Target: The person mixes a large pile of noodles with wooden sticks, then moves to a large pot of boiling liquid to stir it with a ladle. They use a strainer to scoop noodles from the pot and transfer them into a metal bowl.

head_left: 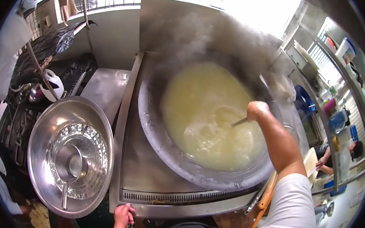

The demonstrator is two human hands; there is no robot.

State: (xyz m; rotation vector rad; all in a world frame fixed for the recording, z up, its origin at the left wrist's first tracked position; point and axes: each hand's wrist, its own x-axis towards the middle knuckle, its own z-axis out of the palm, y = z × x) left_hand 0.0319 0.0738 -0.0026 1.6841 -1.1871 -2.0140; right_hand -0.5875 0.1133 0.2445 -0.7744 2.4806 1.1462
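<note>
Snugly, right grip (257,111) encloses slim, straight rod (239,122); left grip (123,215) half-curled, contents unclear.

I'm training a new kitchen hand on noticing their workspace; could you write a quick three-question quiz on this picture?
1. Multiple choice: The right hand grips a thin handle. What does its lower end dip into?
a) A stack of plates
b) Pale yellow liquid
c) A folded cloth

2. True or false: The left hand is near the stove's front edge, outside the large pan.

3. Fill in the blank: The handled metal vessel sits inside the wide metal ____ to the left of the stove.

Key:
1. b
2. True
3. basin
</note>
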